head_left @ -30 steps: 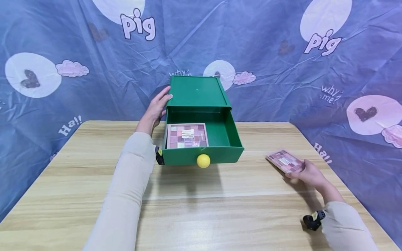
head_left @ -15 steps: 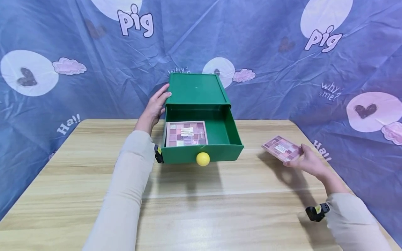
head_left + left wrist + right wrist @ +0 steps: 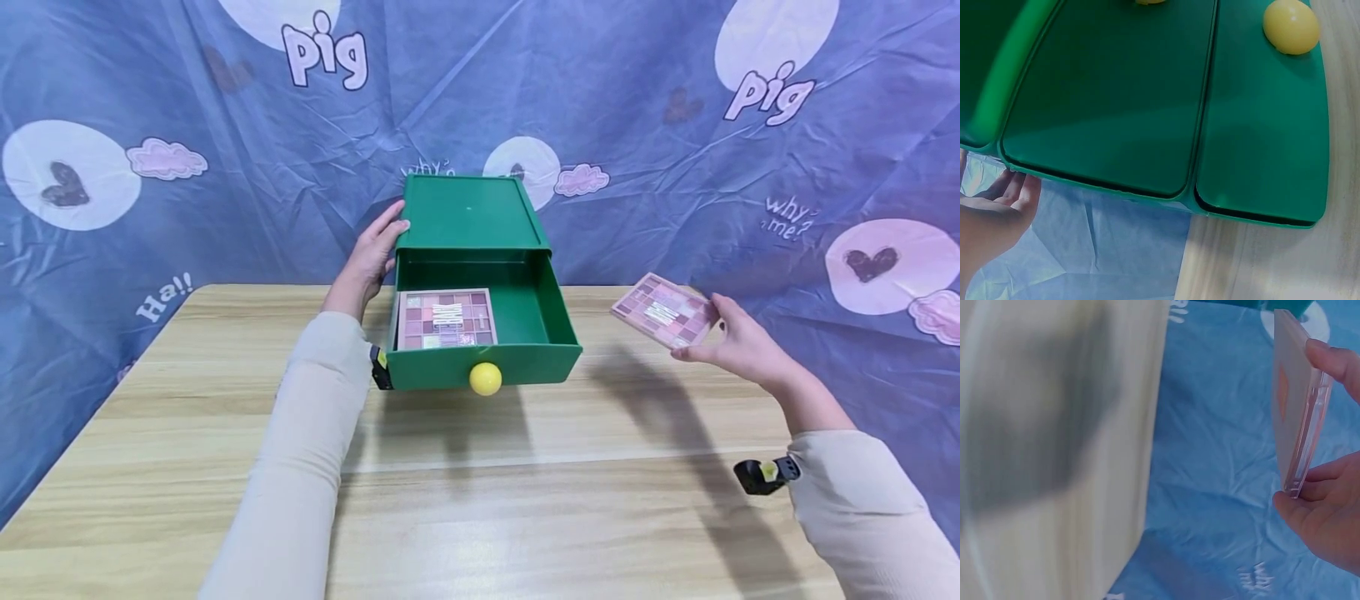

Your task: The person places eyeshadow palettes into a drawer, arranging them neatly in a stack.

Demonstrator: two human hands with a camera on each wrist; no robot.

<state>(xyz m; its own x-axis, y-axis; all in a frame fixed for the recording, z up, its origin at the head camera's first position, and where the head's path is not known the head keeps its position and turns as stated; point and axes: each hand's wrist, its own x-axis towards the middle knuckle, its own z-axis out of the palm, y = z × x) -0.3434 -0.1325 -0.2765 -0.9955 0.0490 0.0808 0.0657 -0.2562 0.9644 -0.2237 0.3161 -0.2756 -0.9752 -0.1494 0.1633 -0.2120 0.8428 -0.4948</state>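
Note:
A green drawer cabinet (image 3: 472,212) stands at the back of the table, its drawer (image 3: 483,367) pulled out toward me. Inside the drawer's left part lies an eyeshadow palette (image 3: 447,319) with many pink and purple squares. My left hand (image 3: 369,257) rests against the cabinet's left side, fingertips at the top edge; in the left wrist view its fingers (image 3: 1022,194) touch the side. To the right, my right hand (image 3: 750,346) holds a second eyeshadow palette (image 3: 663,310) above the table, tilted, pinched between thumb and fingers. The right wrist view shows its plain back (image 3: 1291,400).
A yellow ball knob (image 3: 485,379) sticks out from the drawer front. The wooden table (image 3: 480,533) stretches around the cabinet. A blue printed cloth (image 3: 637,108) hangs behind and at the sides. Bare drawer floor (image 3: 522,312) shows right of the palette inside.
My right hand has lifted the second palette from near the tabletop, raising it and moving it slightly left. The left hand, cabinet and drawer stay where they were.

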